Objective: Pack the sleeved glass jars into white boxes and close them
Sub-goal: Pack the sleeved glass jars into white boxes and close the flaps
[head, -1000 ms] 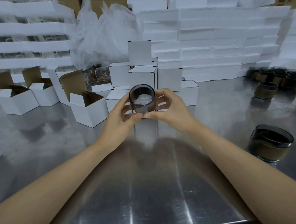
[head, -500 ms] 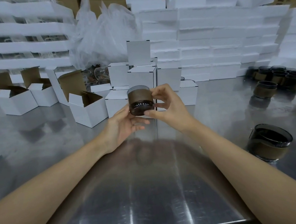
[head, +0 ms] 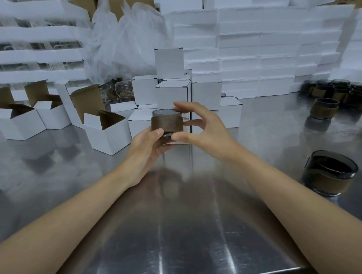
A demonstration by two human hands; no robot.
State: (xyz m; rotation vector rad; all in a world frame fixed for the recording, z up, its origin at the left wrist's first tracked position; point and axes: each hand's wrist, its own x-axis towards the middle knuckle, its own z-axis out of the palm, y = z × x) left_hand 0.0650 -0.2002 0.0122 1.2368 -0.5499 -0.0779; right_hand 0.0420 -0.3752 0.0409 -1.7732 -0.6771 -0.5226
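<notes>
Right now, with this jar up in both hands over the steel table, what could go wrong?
1. The sleeved glass jar is held above bare steel; the right hand touches it only with fingertips, so a slip could crack it.
2. The nearest open box sits left with its flaps up; the jar could catch one going in.
3. Another sleeved jar stands by the right forearm and could get knocked.

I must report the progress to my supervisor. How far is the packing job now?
Done: several closed white boxes stand stacked behind the hands. In hand: the left hand and right hand hold one sleeved jar upright above the steel table, not yet boxed. Left: the open box nearby is unfilled, and a near jar plus the jar group far right wait.
</notes>
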